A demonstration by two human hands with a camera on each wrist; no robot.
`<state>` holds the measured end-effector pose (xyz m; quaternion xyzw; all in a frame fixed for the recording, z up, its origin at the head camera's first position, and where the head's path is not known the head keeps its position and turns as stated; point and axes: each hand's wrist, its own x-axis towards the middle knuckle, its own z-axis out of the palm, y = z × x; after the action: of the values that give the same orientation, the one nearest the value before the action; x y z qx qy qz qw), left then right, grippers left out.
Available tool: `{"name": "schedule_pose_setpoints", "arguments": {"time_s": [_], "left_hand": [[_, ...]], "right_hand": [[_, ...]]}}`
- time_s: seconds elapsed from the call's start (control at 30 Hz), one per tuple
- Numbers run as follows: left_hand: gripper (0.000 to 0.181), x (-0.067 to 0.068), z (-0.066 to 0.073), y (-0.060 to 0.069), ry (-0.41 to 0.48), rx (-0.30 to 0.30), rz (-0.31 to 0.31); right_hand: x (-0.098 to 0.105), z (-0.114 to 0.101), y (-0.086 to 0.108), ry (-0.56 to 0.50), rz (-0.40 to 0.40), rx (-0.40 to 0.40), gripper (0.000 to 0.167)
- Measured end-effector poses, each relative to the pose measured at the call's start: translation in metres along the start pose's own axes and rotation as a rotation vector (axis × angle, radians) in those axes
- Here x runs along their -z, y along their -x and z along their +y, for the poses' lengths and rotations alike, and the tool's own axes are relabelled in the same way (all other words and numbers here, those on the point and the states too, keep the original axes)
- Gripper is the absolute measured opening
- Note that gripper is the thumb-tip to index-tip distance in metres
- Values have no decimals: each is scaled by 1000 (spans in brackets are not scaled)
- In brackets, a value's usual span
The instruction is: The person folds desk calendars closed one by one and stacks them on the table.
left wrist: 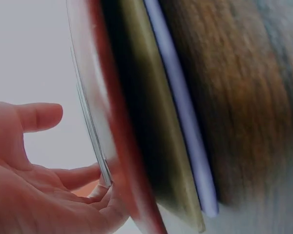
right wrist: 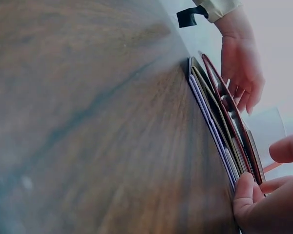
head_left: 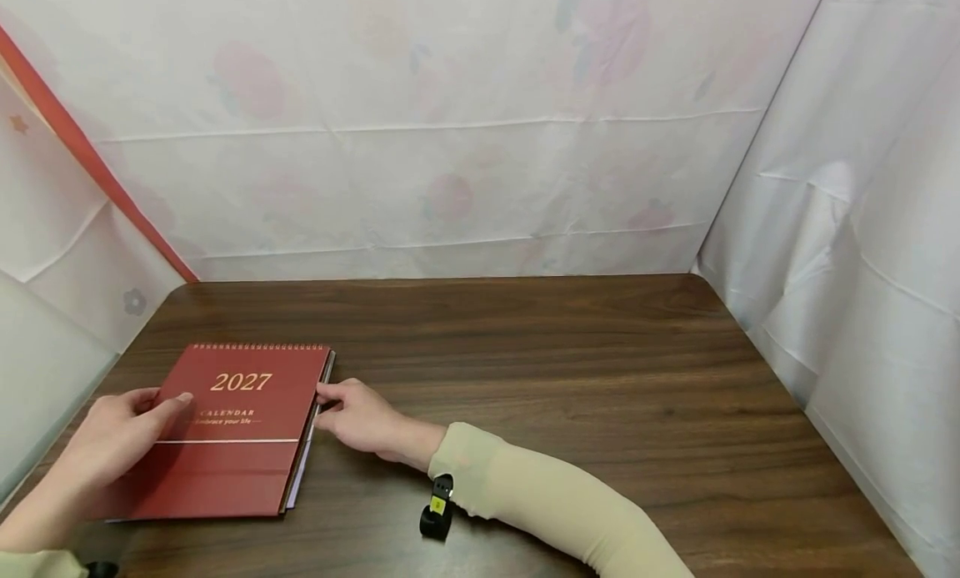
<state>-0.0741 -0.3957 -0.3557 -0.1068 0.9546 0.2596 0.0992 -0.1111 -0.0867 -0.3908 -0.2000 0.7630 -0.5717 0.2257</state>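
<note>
A red 2027 desk calendar (head_left: 225, 478) with a spiral binding along its far edge lies on top of a small stack at the table's left. Beneath its raised cover, a tan-edged item (left wrist: 171, 141) and a light purple item (left wrist: 183, 107) show. Along the stack's left side, my left hand (head_left: 120, 436) touches the calendar's edge with its fingertips. Its thumb reaches above the cover, apart from it in the left wrist view. On the opposite side, my right hand (head_left: 360, 415) touches the stack's right edge with its fingers; its thumb (right wrist: 287, 147) stands away from the stack.
The dark wood-grain table (head_left: 562, 361) extends to the right of the stack. White patterned cloth (head_left: 450, 144) hangs behind it, with a plain white curtain (head_left: 885, 269) along the right. A black strap (head_left: 437, 511) hangs from the right sleeve.
</note>
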Motion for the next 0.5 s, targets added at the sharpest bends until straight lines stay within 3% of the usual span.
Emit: {"name": "schedule_pose_setpoints", "arguments": {"time_s": [0.2,0.5], "left_hand": [[89,-2,-4,-1,-26,-19,13],[81,-13,-1,7,-81,-83,140]], "right_hand": [[1,0,0,4,1,-12,51],[3,2,1,40,16,-23,49]]}}
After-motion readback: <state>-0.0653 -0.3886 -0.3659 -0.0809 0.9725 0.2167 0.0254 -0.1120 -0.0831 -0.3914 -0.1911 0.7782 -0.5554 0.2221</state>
